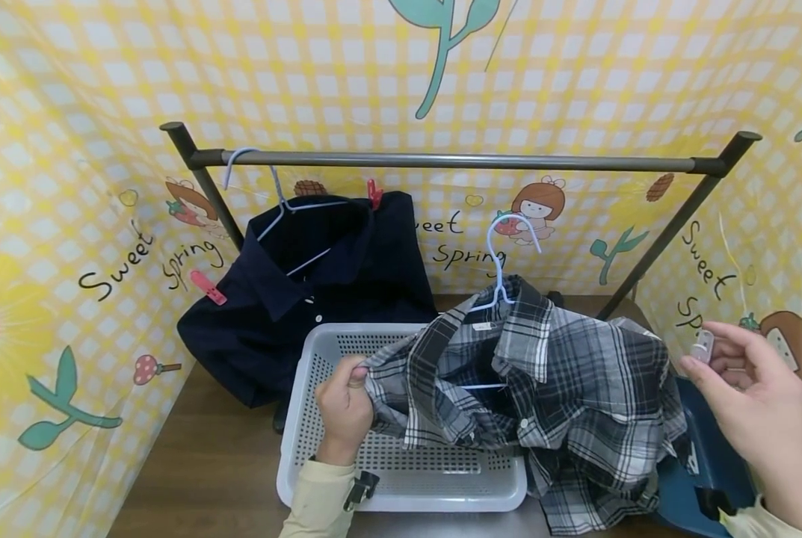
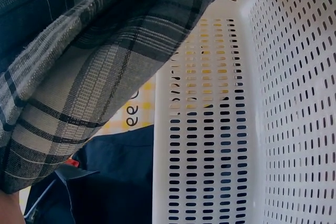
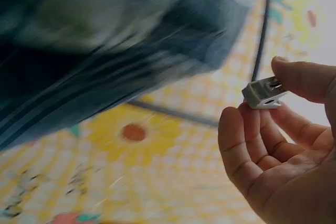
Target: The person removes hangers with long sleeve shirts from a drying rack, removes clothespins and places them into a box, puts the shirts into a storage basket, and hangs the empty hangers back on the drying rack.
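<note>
A grey and black plaid shirt hangs spread over a pale blue hanger, its hook off the rail. My left hand grips the shirt's left shoulder above the basket; in the left wrist view the plaid cloth fills the upper left. Off to the right of the shirt, my right hand pinches a small light grey clothespin between thumb and fingers. The right wrist view shows this clothespin closer, apart from the shirt.
A dark navy shirt hangs by a hanger on the metal rail, with red clothespins on its shoulders. Below the plaid shirt stands a white perforated basket. A blue container, partly covered, sits at the right.
</note>
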The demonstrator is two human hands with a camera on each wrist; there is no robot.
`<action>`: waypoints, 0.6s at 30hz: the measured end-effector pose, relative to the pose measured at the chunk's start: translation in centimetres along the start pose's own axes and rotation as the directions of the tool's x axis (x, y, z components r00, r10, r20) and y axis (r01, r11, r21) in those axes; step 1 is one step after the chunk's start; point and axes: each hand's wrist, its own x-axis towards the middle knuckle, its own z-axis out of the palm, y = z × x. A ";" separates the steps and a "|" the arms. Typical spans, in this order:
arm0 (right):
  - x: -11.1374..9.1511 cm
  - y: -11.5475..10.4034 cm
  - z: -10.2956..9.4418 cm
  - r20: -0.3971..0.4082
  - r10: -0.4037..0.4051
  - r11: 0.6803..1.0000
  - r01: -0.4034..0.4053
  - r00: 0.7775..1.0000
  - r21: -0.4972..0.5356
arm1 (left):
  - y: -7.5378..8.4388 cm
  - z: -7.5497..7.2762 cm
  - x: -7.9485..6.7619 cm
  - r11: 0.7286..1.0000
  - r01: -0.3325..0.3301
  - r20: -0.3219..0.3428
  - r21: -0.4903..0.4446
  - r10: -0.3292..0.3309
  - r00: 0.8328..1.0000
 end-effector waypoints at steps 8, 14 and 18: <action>-0.8 6.5 1.1 0.141 0.223 0.937 -0.172 0.964 -0.303 | 0.1 -0.1 0.0 1.000 0.015 -0.007 0.019 -0.015 1.000; -1.2 10.3 2.4 0.310 0.345 0.894 -0.208 0.886 -0.398 | 0.1 -0.1 -0.1 1.000 0.021 -0.010 0.013 -0.021 1.000; -1.6 12.6 3.2 0.420 0.450 0.852 -0.238 0.788 -0.466 | 0.1 -0.1 -0.1 1.000 0.020 -0.006 0.012 -0.020 1.000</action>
